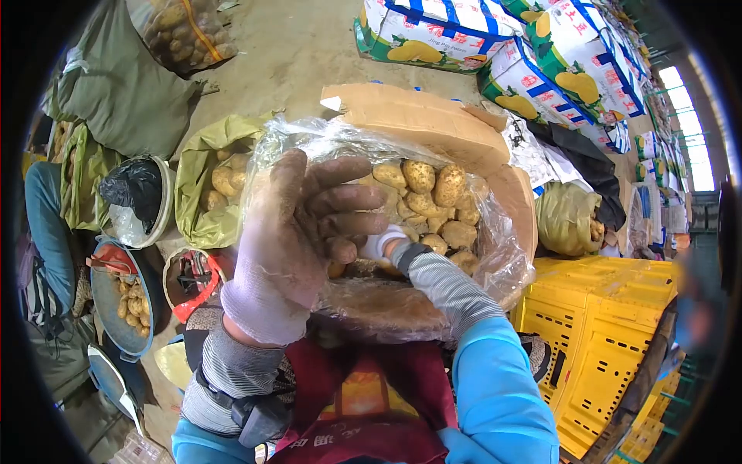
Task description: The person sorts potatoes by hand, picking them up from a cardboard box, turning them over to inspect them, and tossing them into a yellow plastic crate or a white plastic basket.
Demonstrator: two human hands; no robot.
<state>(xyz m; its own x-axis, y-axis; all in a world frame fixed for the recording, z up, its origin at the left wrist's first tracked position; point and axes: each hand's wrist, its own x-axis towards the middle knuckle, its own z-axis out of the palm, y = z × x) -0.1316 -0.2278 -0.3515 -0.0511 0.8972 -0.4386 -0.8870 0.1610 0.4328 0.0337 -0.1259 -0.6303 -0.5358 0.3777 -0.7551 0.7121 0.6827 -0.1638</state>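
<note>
At centre of the view: cardboard box (pixel 421 116), flaps folded outward, with clear plastic liner (pixel 502 259) draped over the rim. Contains potatoes (pixel 420 178), yellow-brown and marked with soil, piled loosely against one another.

Left hand (pixel 305 209): hangs over the left part of the box, close to the camera. Wears a soiled glove with a white cuff. Extends the fingers, slightly apart from one another, with the thumb separate and pointing toward the far side. Shows nothing in the grip. Hides part of the box and its contents.

Right hand (pixel 381 243): reaches into the near part of the box, just beside the potatoes. Shows white glove fabric, followed by a grey striped oversleeve (pixel 456 286) on the forearm. Finger opening: cannot tell, with fingertips hidden behind the fingers of the left hand. Hold on a potato: cannot tell, for the same reason.

Adjacent to the box, left side: green sack (pixel 202 147), open at the top, also with potatoes inside. Further left: white bucket (pixel 165 203) with black plastic bag (pixel 133 188) in the mouth; below, blue tub (pixel 104 309) with more potatoes.

Right side: yellow crates (pixel 595 309) near the box; behind, rolled-edge sack (pixel 568 219). Far side, on the floor: printed bags (pixel 440 35), white, green and blue, grouped together.
</note>
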